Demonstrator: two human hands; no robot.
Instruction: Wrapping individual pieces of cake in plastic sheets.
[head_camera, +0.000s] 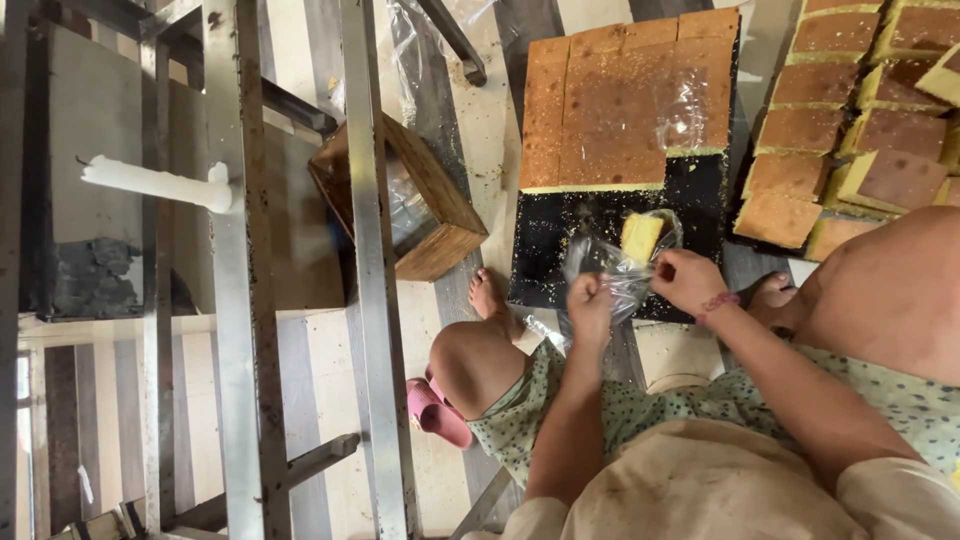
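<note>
My left hand (590, 298) and my right hand (688, 280) pinch the two sides of a clear plastic bag (618, 262). A yellow square slice of sponge cake (642, 236) sits inside the bag. The bag hangs just above the bare black part of a baking tray (560, 235). The far half of that tray carries a brown-topped slab of cake (625, 100) scored into squares. A thin red band circles my right wrist.
A second tray of cut cake squares (850, 120) lies at the right. A wooden box (400, 195) stands left of the tray, behind metal rack bars (365, 250). A white candle (155, 183) lies at the left. Pink slippers (435, 410) rest by my knee.
</note>
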